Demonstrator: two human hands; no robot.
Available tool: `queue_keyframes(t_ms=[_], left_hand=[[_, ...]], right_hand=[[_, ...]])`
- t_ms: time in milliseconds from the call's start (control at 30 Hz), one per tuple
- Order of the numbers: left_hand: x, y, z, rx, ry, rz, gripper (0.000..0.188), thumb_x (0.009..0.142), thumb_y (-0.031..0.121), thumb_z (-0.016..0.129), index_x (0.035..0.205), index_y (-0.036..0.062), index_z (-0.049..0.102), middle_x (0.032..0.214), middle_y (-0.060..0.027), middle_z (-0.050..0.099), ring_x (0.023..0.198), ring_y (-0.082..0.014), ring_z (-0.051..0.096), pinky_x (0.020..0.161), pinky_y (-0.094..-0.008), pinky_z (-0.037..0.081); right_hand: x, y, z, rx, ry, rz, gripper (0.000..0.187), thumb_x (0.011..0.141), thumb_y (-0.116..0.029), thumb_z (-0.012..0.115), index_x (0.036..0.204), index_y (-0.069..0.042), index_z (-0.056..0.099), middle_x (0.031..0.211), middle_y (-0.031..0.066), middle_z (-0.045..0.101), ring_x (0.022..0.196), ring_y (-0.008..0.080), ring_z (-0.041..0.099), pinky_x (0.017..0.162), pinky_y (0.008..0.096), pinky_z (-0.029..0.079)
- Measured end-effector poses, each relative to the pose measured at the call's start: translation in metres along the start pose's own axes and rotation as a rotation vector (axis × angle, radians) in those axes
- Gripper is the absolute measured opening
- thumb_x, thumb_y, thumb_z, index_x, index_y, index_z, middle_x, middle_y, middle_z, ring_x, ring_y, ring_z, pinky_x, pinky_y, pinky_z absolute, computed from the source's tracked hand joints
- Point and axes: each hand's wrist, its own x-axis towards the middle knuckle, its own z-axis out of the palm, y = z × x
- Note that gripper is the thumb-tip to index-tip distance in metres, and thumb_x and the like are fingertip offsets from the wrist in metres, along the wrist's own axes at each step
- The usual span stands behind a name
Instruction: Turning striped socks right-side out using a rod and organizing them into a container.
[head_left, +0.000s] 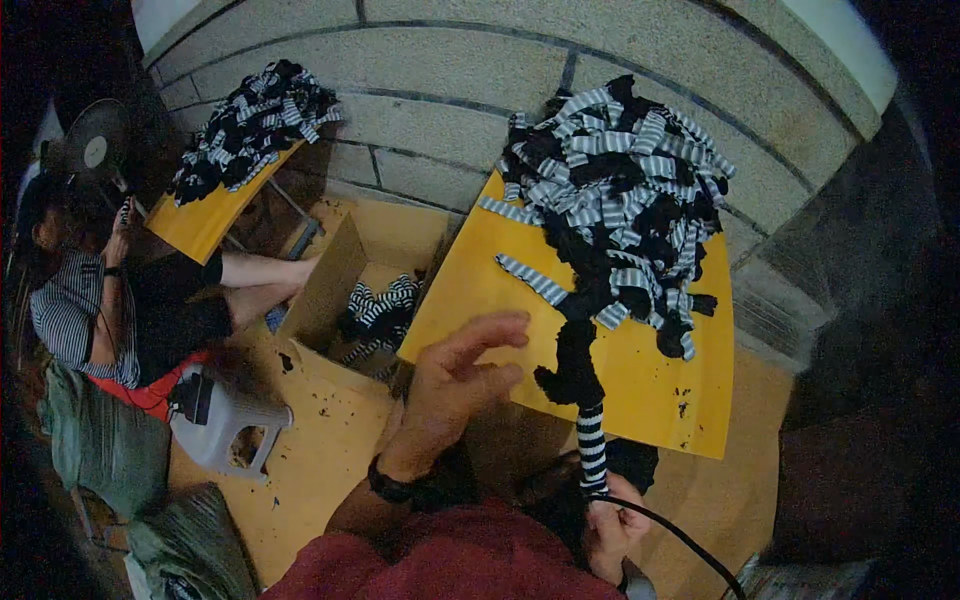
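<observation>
A black-and-white striped sock with a dark, fuzzy black end stretches up over the near edge of the yellow table. My right hand is closed around its lower end. A black cable runs from that grip toward the lower right; whatever it joins is hidden by the fingers and the sock. Raised left of the sock, my left hand has its fingers spread and holds nothing. Beyond both hands lies a large heap of striped and black socks.
A cardboard box with striped socks stands left of my table. Further left, a person sits beside a second yellow table piled with socks, near a fan. There are a grey stool and green sacks.
</observation>
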Motion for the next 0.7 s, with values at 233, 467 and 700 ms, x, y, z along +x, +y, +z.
queue_keyframes(t_ms=[233,467,700], left_hand=[[0.004,0.008,0.008,-0.280,-0.076,-0.224,0.033,0.087,0.006,0.055,0.118,-0.0006,0.051,0.107,-0.0077,0.058,0.085,-0.0143,0.060,0.063,-0.0249,0.055],[0.004,-0.013,0.002,-0.442,0.006,-0.355,0.025,0.089,0.017,0.056,0.107,-0.0005,0.058,0.093,-0.0074,0.062,0.080,-0.0148,0.061,0.060,-0.0265,0.054],[-0.001,-0.022,0.013,-0.605,0.076,-0.271,0.023,0.089,0.019,0.056,0.103,0.0008,0.059,0.092,-0.0072,0.063,0.080,-0.0159,0.062,0.062,-0.0273,0.054]], right_hand=[[0.006,-0.023,0.016,-0.290,-0.239,-0.098,0.029,0.078,-0.004,0.063,0.104,0.009,0.060,0.084,0.0082,0.063,0.071,0.0096,0.055,0.068,0.0216,0.044],[-0.002,-0.027,0.001,-0.622,-0.220,-0.125,0.027,0.077,-0.004,0.066,0.102,0.006,0.062,0.075,0.0020,0.060,0.064,0.0063,0.048,0.060,0.0194,0.041],[-0.006,-0.014,-0.005,-0.616,-0.173,-0.084,0.028,0.077,-0.008,0.067,0.101,0.006,0.063,0.073,0.0011,0.059,0.061,0.0060,0.045,0.056,0.0195,0.039]])
